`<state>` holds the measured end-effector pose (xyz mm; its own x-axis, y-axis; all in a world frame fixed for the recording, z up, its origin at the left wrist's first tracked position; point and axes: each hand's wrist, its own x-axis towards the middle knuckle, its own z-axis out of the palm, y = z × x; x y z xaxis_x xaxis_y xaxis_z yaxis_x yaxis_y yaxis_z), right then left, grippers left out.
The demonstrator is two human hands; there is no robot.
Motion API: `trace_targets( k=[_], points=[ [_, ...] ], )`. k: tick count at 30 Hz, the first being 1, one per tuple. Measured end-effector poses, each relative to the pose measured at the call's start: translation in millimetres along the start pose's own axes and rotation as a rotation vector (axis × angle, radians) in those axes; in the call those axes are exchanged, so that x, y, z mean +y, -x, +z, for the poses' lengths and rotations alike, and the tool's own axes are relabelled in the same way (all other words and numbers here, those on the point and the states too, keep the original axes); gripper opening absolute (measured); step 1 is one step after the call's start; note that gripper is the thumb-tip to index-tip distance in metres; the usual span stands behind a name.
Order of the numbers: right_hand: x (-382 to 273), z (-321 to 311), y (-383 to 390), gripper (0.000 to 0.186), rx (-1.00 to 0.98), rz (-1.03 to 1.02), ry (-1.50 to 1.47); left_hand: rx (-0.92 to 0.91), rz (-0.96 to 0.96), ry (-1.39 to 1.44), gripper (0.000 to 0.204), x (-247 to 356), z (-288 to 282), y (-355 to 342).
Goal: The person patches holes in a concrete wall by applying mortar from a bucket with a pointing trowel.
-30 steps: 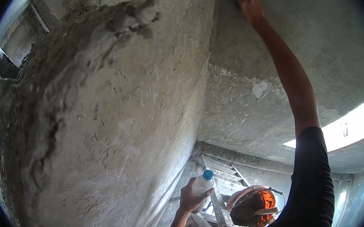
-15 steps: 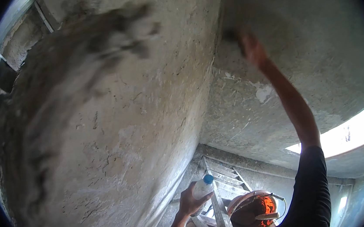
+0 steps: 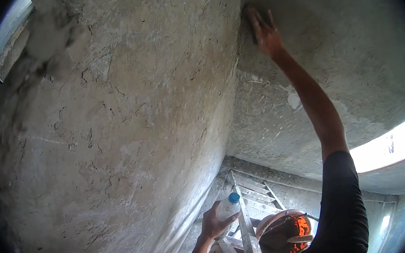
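Note:
My left hand (image 3: pixel 216 224), low in the view, is wrapped round a clear plastic bottle (image 3: pixel 228 209) with a blue cap. The bottle stands nearly upright, its cap tilted a little to the right. High up, my right hand (image 3: pixel 267 38) reaches to the right-hand wall (image 3: pixel 341 49), close to the corner where two plastered walls meet. Its fingers lie over a dark pad (image 3: pixel 251 24) pressed against the plaster. Most of the pad is hidden under the hand, so its exact kind cannot be made out.
Below stands a metal ladder (image 3: pixel 246 229). Beside it is an orange bucket (image 3: pixel 302 226) with grey material and a tool (image 3: pixel 300 239) in it. The rough left wall (image 3: pixel 130 133) fills much of the view. A bright opening (image 3: pixel 389 145) lies at the right.
My right hand has moved slightly up and left along the wall, nearer the corner, with the dark pad. The left hand still holds the bottle, and the view has shifted slightly.

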<state>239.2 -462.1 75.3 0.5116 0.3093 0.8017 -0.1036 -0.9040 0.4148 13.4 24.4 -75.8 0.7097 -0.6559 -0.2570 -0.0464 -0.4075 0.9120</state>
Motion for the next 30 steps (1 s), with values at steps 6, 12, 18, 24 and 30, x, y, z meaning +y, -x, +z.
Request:
trace_targets(
  k=[6, 12, 18, 24, 30],
  points=[
    [-48.6, 2.6, 97.8, 0.059, -0.305, -0.033, -0.181, 0.022, 0.027, -0.031, 0.06, -3.9, -1.5, -0.8],
    [-11.4, -27.7, 68.5, 0.067, -0.04, 0.01, -0.23, 0.0, 0.016, -0.081, 0.057, -6.9, -0.5, -3.5],
    [29.6, -60.2, -40.0, 0.063, 0.158, 0.169, -0.061, -0.033, 0.027, -0.038, 0.056, 3.6, 6.3, -9.4],
    [-5.3, 5.8, 16.3, 0.067, -0.113, 0.069, 0.086, -0.036, 0.044, -0.052, 0.056, -1.5, 8.0, -10.2],
    [-61.1, 13.6, 152.4, 0.054, -0.533, -0.041, -0.102, 0.009, 0.043, -0.084, 0.056, -4.1, 2.7, -3.2]
  ],
)
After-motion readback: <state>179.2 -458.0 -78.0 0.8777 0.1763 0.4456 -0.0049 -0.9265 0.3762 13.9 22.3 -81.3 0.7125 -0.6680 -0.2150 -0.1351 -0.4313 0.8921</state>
